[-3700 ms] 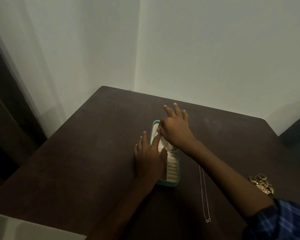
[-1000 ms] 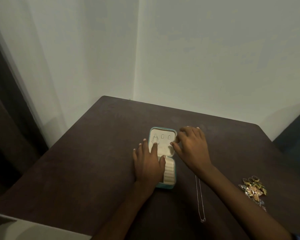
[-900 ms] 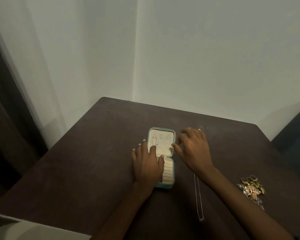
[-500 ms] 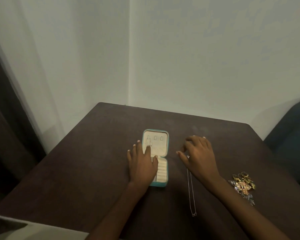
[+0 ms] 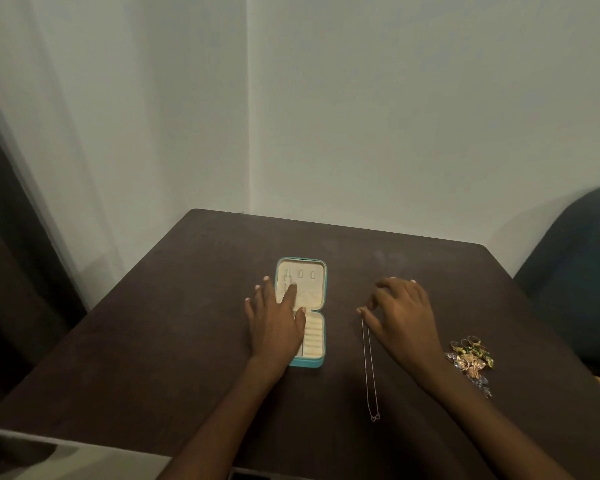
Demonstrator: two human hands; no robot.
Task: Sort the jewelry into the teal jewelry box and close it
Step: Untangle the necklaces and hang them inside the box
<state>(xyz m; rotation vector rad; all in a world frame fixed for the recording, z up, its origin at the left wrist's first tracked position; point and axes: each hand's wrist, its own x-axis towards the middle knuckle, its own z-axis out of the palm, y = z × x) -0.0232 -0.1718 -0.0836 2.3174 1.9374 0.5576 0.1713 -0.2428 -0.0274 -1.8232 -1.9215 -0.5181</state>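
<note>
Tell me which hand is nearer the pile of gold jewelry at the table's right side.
Right. The right hand is at the top end of the thin chain, just left of the jewelry pile; the left hand rests flat on the open teal box, farther left.

Table (image 5: 160,341): dark, matt wood-look surface. Teal jewelry box (image 5: 300,364): smooth shell, cream lining of soft, matt, velvet-like look. Right of the box, necklace (image 5: 369,368): fine bright metal chain. Farther right, jewelry pile (image 5: 470,356): glossy gold-toned metal.
</note>
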